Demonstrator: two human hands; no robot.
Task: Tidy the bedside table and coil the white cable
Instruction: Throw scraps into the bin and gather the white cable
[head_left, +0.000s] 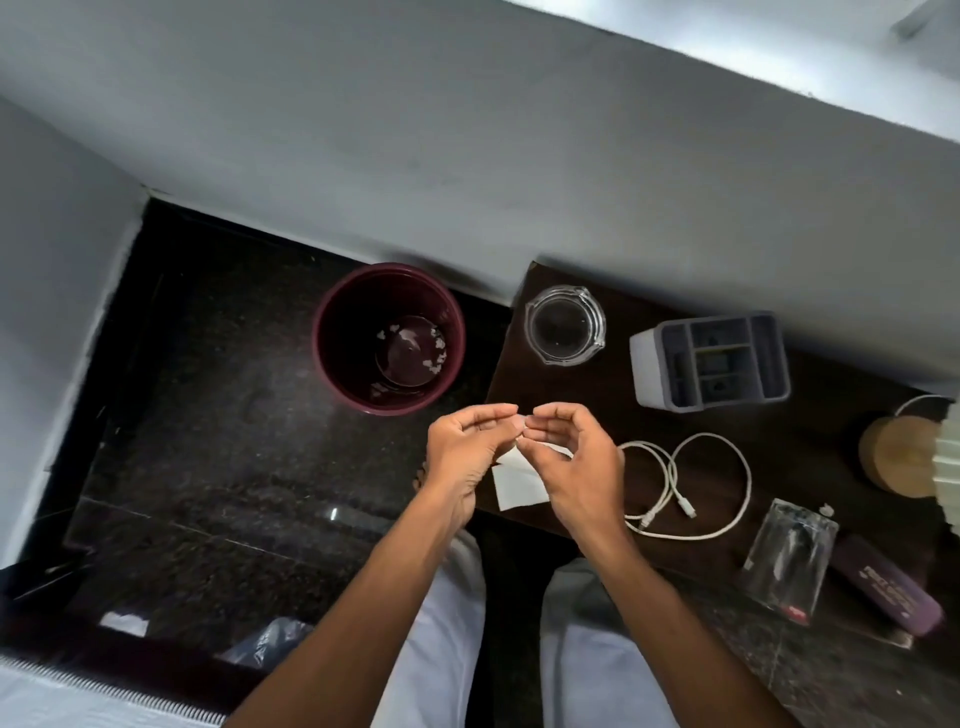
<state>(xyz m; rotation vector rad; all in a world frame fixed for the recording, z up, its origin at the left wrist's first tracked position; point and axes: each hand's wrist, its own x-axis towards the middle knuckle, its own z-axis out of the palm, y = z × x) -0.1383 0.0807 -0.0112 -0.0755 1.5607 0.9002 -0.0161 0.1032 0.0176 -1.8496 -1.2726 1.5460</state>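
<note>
1. While both hands meet above the near-left corner of the bench (582, 405), note their state: the left hand (467, 447) and the right hand (576, 467) each have fingers curled, with thumb and forefinger tips brought together on a small scrap that is mostly hidden. Its exact nature cannot be told.
2. Expect a drop risk. The pinch sits over the bench edge, not over the maroon bin (388, 338) on the floor to the left. If you release here, the scrap probably lands on the floor or on the white paper (517, 486) lying at the bench corner.
3. Expect a snag risk. Your right wrist hangs just beside the white cable (691, 488). A sweep to the right could drag a loop off the front edge.
4. Watch the glass ashtray (565, 325) and the grey organiser (709, 358) at the back of the bench; a careless reach could knock either.
5. Locate the white cable: it lies on the bench, right of your hands, between the paper and the clear packet (792, 561).
6. Inspect its form. It is thin, limp and uncoiled, spread in loose overlapping loops, with both connector ends lying inside the loops near the front edge. Judge the coiling step as not yet begun.
</note>
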